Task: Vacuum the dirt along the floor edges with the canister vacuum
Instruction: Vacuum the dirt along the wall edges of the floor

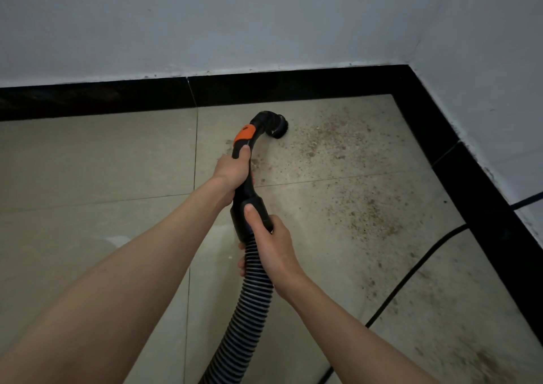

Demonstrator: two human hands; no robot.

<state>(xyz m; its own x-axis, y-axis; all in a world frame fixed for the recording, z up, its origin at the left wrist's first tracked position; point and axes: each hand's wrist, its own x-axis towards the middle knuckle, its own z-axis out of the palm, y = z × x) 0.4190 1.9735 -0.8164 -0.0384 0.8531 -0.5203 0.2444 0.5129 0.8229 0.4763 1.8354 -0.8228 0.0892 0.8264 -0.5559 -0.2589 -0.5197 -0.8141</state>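
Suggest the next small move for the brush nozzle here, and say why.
Probably sweep the brush nozzle to the right along the black skirting, into the dirt. The nozzle sits at the dirt's left edge, and the brown grit spreads right toward the corner. The left hand grips the handle and the right hand the hose.

Both your bare forearms reach forward. Your left hand [232,169] curls round the black plastic vacuum handle [244,160]; your right hand [271,242] grips the ribbed black hose [252,280] just behind it, thumb extended forward.
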